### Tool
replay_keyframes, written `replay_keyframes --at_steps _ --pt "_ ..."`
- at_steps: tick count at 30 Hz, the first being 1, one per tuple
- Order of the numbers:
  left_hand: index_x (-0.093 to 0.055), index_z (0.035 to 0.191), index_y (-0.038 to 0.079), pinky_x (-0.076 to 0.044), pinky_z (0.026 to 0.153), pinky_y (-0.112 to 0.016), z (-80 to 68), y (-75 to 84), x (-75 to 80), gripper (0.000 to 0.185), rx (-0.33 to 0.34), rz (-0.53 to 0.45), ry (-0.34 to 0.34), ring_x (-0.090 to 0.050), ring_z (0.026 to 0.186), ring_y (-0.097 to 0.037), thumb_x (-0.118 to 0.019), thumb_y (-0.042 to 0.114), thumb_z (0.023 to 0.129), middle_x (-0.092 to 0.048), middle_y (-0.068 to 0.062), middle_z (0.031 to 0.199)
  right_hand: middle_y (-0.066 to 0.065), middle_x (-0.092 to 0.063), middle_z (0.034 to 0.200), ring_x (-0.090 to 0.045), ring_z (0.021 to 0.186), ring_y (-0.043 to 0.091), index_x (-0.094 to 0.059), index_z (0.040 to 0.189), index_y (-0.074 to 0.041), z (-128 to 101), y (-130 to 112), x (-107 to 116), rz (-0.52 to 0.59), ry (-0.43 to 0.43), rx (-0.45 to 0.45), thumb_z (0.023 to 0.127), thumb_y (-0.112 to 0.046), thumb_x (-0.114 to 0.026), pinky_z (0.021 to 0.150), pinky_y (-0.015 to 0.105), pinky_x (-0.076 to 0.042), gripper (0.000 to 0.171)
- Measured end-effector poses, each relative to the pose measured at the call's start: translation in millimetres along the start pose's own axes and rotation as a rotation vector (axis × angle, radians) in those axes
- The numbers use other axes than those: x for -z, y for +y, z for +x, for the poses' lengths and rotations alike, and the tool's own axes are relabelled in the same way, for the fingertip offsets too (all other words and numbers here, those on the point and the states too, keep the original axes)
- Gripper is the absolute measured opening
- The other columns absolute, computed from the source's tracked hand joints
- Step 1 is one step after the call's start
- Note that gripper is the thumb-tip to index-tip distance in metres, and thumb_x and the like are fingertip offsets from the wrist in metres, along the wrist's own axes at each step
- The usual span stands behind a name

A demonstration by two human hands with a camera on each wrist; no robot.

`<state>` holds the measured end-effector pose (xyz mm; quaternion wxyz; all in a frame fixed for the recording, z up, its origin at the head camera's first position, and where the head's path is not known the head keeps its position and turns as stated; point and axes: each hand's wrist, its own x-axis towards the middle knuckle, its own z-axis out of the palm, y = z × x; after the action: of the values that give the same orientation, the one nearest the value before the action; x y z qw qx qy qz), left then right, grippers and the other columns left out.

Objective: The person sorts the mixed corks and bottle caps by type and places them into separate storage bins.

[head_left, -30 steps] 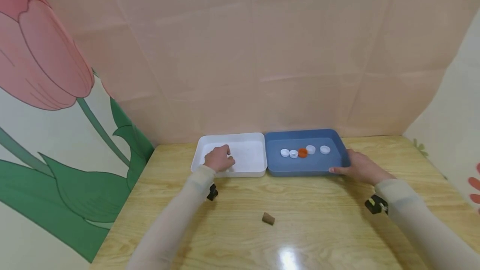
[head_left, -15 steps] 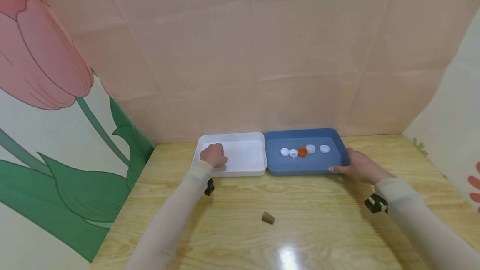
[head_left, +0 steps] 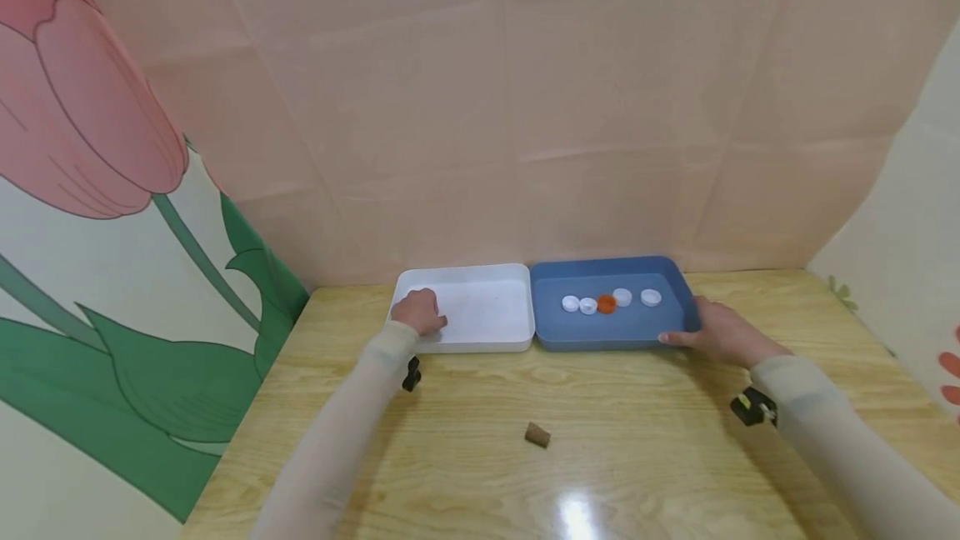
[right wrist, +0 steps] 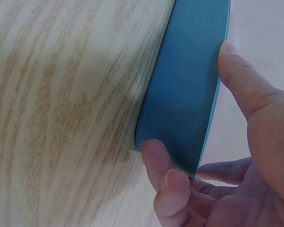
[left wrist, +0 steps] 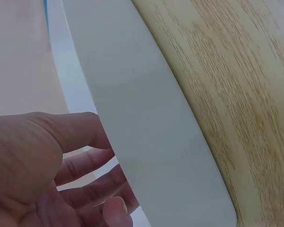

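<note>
Head view: person sat at a wooden table (head_left: pixel 645 440), two trays side by side and touching at the far middle.
Left hand (head_left: pixel 417 312): was on the near-left corner of the white tray (head_left: pixel 487 307); fingers curled over the rim into the tray, thumb outside.
Left wrist view: fingers (left wrist: pixel 90 163) were bent over the tray's white wall (left wrist: pixel 146 132), thumb lying along the outer side; gripped the rim.
Right hand (head_left: pixel 722 332): was on the near-right corner of the blue tray (head_left: pixel 637 330), thumb along the near wall.
Right wrist view: hand clasped the blue wall (right wrist: pixel 189 90); thumb tip (right wrist: pixel 158 163) pressed the outer corner, another finger (right wrist: pixel 239 71) on the top edge.
White tray: left of the blue one, nothing seen on its floor past the hand.
Blue tray: right of the white one, held five caps in a loose row on the far half.
White caps: four, at (head_left: pixel 570 303), (head_left: pixel 588 306), (head_left: pixel 622 297), (head_left: pixel 651 297).
Orange cap (head_left: pixel 606 303): sat between the second and third white caps, touching or just beside its neighbours.
Cork (head_left: pixel 536 435): small brown piece lay alone on the table, near the person, well apart from both trays and both hands, roughly midway between the forearms.
Wrist cameras: black mounts on the left (head_left: pixel 410 374) and right (head_left: pixel 753 407) sleeves.
Backdrop: pink wall (head_left: pixel 525 107) far, tulip mural (head_left: pixel 90 123) left.
</note>
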<state>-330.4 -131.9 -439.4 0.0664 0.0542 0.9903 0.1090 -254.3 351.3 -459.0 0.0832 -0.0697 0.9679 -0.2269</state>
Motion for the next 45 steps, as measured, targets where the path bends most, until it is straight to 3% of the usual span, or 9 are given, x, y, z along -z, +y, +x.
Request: replay_keyframes --at_steps 8,20,25,28,32,38,45 --pt "-0.059 0.077 0.009 -0.044 0.063 -0.034 -3.3 -1.5 5.3 0.025 -0.004 -0.016 -0.005 -0.052 0.068 -0.016 -0.074 0.026 0.088 -0.061 -0.003 0.077 0.052 -0.03 0.138 -0.034 0.126 0.066 -0.018 0.141 0.028 2 0 1 0.004 -0.001 0.007 0.087 -0.06 -0.069 0.102 0.07 -0.033 0.115" --pt "-0.056 0.071 0.012 -0.044 0.064 -0.035 -3.1 -2.2 9.7 0.031 0.014 0.016 -0.013 -0.051 0.068 -0.015 -0.074 0.03 0.088 -0.071 -0.004 0.099 0.052 -0.027 0.14 -0.032 0.127 0.066 -0.015 0.142 0.028 4 1 1 0.007 -0.014 -0.007 0.086 -0.063 -0.068 0.103 0.07 -0.032 0.118" --pt "-0.048 0.063 0.013 -0.039 0.061 -0.033 -2.4 -2.4 8.8 0.041 0.029 0.026 -0.031 -0.045 0.063 -0.014 -0.075 0.032 0.088 -0.067 -0.002 0.086 0.053 -0.027 0.139 -0.032 0.127 0.066 -0.016 0.142 0.028 3 -1 1 0.008 -0.014 -0.009 0.087 -0.06 -0.068 0.103 0.07 -0.032 0.117" --pt "-0.053 0.067 0.012 -0.043 0.061 -0.035 -4.4 -0.7 9.7 0.036 0.021 0.048 -0.019 -0.047 0.063 -0.014 -0.075 0.031 0.088 -0.064 -0.002 0.079 0.053 -0.026 0.139 -0.032 0.127 0.066 -0.016 0.142 0.028 2 -1 0 0.006 -0.014 -0.008 0.087 -0.059 -0.068 0.103 0.07 -0.031 0.115" --pt "-0.061 0.076 0.01 -0.05 0.064 -0.041 -11.0 5.1 12.8 0.023 -0.006 0.075 0.029 -0.054 0.066 -0.017 -0.075 0.026 0.086 -0.064 -0.003 0.076 0.052 -0.027 0.14 -0.032 0.127 0.066 -0.016 0.142 0.028 2 -1 0 0.005 -0.012 -0.005 0.088 -0.059 -0.068 0.102 0.07 -0.032 0.115" --pt "-0.059 0.079 0.008 -0.052 0.064 -0.046 -24.4 18.2 11.7 0.014 -0.044 0.134 0.107 -0.059 0.067 -0.022 -0.069 0.015 0.085 -0.062 -0.006 0.075 0.052 -0.026 0.14 -0.031 0.128 0.066 -0.015 0.143 0.027 1 0 0 0.007 -0.012 -0.009 0.087 -0.06 -0.068 0.103 0.07 -0.031 0.117" --pt "-0.056 0.079 0.009 -0.05 0.062 -0.044 -51.8 42.6 7.3 0.012 -0.116 0.162 0.105 -0.053 0.065 -0.021 -0.066 0.011 0.085 -0.055 -0.006 0.073 0.052 -0.025 0.141 -0.03 0.128 0.066 -0.014 0.143 0.027 1 0 1 0.008 -0.016 -0.018 0.087 -0.06 -0.068 0.103 0.071 -0.03 0.117"
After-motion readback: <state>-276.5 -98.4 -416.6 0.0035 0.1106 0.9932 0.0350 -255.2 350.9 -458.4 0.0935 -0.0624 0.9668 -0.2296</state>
